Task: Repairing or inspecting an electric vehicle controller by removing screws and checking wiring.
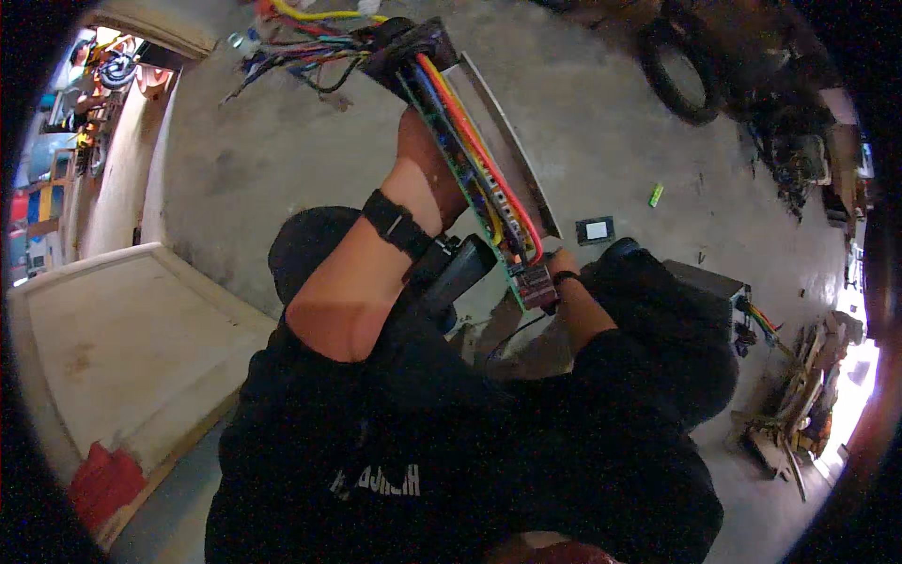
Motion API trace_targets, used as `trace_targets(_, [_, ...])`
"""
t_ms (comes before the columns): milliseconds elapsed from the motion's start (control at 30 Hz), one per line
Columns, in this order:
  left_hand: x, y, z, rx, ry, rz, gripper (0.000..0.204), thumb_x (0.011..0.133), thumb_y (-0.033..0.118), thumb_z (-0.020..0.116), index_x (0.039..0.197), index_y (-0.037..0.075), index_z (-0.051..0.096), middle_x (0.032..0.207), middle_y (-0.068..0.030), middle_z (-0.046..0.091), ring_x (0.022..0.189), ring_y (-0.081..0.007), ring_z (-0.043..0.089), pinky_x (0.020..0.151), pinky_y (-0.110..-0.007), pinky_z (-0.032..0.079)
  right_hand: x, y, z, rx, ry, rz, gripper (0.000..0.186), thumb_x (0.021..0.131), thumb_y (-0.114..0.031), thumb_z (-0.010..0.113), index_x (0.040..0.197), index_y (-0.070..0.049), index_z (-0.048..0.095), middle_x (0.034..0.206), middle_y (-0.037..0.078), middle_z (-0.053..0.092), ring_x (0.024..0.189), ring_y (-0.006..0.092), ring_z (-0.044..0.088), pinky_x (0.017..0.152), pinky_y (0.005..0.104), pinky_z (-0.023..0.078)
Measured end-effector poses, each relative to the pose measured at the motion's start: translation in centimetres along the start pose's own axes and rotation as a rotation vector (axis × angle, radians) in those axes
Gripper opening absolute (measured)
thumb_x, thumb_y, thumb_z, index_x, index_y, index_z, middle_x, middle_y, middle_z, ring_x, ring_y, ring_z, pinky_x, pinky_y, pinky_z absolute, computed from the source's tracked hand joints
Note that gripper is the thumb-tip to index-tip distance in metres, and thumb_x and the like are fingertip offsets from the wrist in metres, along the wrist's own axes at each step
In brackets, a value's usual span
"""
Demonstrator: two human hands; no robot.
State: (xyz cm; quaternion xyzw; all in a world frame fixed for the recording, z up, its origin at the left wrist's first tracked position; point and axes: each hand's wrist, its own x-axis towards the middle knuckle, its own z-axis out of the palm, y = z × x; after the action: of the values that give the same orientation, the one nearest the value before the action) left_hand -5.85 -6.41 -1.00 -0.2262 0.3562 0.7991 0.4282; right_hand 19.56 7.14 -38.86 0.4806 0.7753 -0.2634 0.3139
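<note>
My left hand [430,169], with a black band at the wrist, grips an opened motor controller [479,179] by its long side. The fingers are hidden behind it. A green circuit board with thick red, yellow, blue and black wires runs along the controller, next to a grey metal housing plate [507,132]. From its far end spreads a bundle of thin coloured leads [301,52]. At the near end, by a dark block-shaped part [537,287], is my right hand [562,267]. Its fingers are mostly behind the controller, so their grip is hidden.
On the concrete floor to the right lie a small dark device with a pale screen [595,230], a green-yellow item [656,195] and a grey metal box with coloured wires [709,282]. A tire [678,70] lies at the far right. A pale panel [141,338] stands at left.
</note>
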Motion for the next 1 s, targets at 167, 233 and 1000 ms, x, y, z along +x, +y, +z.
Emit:
trace_targets(167, [-0.2,-0.1,-0.8,0.013,-0.127,0.023,0.026,0.093,0.035,0.041,0.094,0.013,0.054,0.089,-0.0058,0.058,0.082,-0.0224,0.056,0.076,-0.040,0.047,0.8,1.6,-2.0,0.026,0.121,0.075,0.031,0.082,-0.027,0.063,0.104,-0.006,0.061,0.106,0.017,0.065,0.101,0.0360,0.062,0.083,0.0459,0.051])
trace_targets(233, [0.4,-0.7,-0.9,0.014,-0.241,-0.006,0.025,0.093,0.035,0.042,0.096,0.013,0.053,0.089,-0.0056,0.058,0.082,-0.0221,0.056,0.076,-0.039,0.047,2.8,4.3,-1.1,0.022,0.146,0.105,0.027,0.084,-0.024,0.060,0.104,-0.007,0.061,0.106,0.017,0.065,0.101,0.0364,0.062,0.083,0.0454,0.051])
trace_targets(1000, [4.5,-1.1,-1.9,-0.133,-0.278,0.066,0.029,0.091,0.044,0.045,0.086,0.017,0.055,0.076,-0.0029,0.057,0.070,-0.0220,0.056,0.068,-0.043,0.049,-24.5,-13.2,-29.1,0.867,-0.475,-0.815,0.067,0.096,-0.041,0.045,0.147,-0.015,0.012,0.141,0.019,0.037,0.118,0.0330,0.051,0.092,0.0418,0.047])
